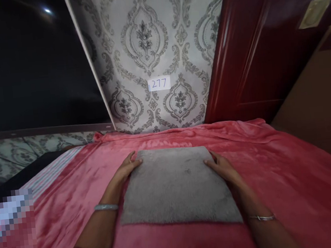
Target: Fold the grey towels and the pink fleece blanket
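Cloth, rectangular, grey, plush (174, 189), spreads over a pink plush blanket (290, 178). Your left hand (127, 167) and right hand (224, 168) pinch its opposite side edges, thumbs uppermost.

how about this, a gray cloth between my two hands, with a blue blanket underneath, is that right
Not quite: the head view shows the blanket is pinkish red, not blue. The gray cloth is between your left hand and right hand.
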Motion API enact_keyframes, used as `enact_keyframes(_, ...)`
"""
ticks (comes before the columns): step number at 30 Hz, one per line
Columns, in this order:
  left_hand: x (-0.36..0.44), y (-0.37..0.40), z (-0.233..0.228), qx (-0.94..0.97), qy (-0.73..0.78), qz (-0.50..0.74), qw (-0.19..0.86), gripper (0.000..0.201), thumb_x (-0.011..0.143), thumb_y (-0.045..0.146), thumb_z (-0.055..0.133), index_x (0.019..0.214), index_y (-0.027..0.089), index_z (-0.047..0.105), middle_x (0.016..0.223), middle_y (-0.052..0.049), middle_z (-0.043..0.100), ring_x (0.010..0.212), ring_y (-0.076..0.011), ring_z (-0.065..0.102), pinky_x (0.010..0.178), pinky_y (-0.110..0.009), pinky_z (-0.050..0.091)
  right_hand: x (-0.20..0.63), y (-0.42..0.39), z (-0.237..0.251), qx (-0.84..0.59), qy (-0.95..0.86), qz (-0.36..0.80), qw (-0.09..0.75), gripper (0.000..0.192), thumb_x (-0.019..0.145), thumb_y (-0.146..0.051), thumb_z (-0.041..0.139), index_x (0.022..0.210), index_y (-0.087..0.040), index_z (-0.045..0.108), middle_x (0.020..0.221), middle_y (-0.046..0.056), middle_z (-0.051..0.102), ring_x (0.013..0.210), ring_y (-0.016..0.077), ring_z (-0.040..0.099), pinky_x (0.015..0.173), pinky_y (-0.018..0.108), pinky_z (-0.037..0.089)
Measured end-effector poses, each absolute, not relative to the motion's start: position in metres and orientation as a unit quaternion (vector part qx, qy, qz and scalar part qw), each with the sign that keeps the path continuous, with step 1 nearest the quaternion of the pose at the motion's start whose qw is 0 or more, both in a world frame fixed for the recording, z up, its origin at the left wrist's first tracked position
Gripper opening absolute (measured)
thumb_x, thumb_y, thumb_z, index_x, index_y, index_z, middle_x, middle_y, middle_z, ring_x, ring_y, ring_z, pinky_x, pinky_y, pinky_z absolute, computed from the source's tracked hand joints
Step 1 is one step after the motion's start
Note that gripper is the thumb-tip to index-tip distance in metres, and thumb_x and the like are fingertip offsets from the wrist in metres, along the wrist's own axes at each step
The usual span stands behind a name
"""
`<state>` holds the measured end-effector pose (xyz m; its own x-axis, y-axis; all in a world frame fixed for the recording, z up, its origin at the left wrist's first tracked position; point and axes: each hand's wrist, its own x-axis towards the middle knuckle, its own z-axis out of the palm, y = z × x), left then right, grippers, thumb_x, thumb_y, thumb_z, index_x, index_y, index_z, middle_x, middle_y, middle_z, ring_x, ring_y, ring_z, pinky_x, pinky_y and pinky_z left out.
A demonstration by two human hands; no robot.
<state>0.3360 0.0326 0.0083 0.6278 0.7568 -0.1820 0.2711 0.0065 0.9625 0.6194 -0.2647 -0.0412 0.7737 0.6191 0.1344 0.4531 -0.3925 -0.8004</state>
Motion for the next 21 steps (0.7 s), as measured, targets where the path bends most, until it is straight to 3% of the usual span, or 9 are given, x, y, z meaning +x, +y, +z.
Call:
enact_keyframes(2, 0.336, 0.032, 0.006, 0.687, 0.376, 0.196, 0.59, 0.088, 0.083, 0.026, 0.068, 0.158, 0.014, 0.023, 0.118, -0.016, 0.07, 0.086, -0.0222, 0.072, 0.075, -0.033, 0.058, 0.618, -0.266, -0.042, -0.807, -0.33, 0.115, 0.477, 0.079, 0.077, -0.043, 0.067, 0.149, -0.017, 0.047, 0.126, 0.012, 0.069, 0.11, 0.0297, 0.067, 0.093, 0.041, 0.054)
enact_keyframes(6, 0.338, 0.033, -0.003, 0.746, 0.373, 0.201, 0.514, 0.079, 0.083, 0.024, 0.063, 0.155, 0.015, 0.032, 0.125, -0.014, 0.068, 0.101, -0.024, 0.07, 0.081, -0.033, 0.058, 0.619, -0.266, -0.047, -0.789, -0.306, 0.156, 0.509, 0.093, 0.074, -0.045, 0.069, 0.156, -0.016, 0.035, 0.126, 0.015, 0.068, 0.109, 0.0309, 0.068, 0.088, 0.041, 0.056)
enact_keyframes(11, 0.34, 0.035, -0.007, 0.75, 0.393, 0.219, 0.485, 0.078, 0.082, 0.025, 0.065, 0.153, 0.013, 0.037, 0.124, -0.015, 0.069, 0.103, -0.0258, 0.07, 0.085, -0.035, 0.057, 0.621, -0.261, -0.055, -0.795, -0.319, 0.119, 0.502, 0.08, 0.074, -0.042, 0.064, 0.148, -0.018, 0.047, 0.134, 0.014, 0.063, 0.118, 0.0316, 0.063, 0.101, 0.045, 0.049)
enact_keyframes(14, 0.341, 0.036, -0.007, 0.752, 0.403, 0.235, 0.466, 0.064, 0.084, 0.027, 0.062, 0.145, 0.012, 0.049, 0.122, -0.014, 0.071, 0.109, -0.026, 0.069, 0.089, -0.035, 0.055, 0.622, -0.259, -0.058, -0.795, -0.324, 0.094, 0.505, 0.075, 0.073, -0.04, 0.063, 0.145, -0.022, 0.051, 0.137, 0.012, 0.062, 0.123, 0.0308, 0.06, 0.104, 0.045, 0.047)
enact_keyframes(18, 0.345, 0.035, -0.009, 0.768, 0.405, 0.257, 0.425, 0.047, 0.085, 0.025, 0.06, 0.13, 0.012, 0.063, 0.124, -0.014, 0.071, 0.115, -0.0267, 0.066, 0.097, -0.036, 0.052, 0.623, -0.259, -0.057, -0.806, -0.316, 0.096, 0.491, 0.076, 0.073, -0.042, 0.064, 0.145, -0.023, 0.051, 0.127, 0.011, 0.067, 0.114, 0.0317, 0.064, 0.095, 0.044, 0.053)
enact_keyframes(21, 0.348, 0.033, -0.01, 0.782, 0.407, 0.262, 0.392, 0.048, 0.083, 0.022, 0.062, 0.13, 0.014, 0.062, 0.121, -0.013, 0.072, 0.115, -0.0274, 0.066, 0.1, -0.037, 0.05, 0.621, -0.26, -0.054, -0.817, -0.311, 0.106, 0.474, 0.078, 0.074, -0.042, 0.062, 0.148, -0.019, 0.049, 0.118, 0.011, 0.07, 0.104, 0.0314, 0.068, 0.09, 0.043, 0.054)
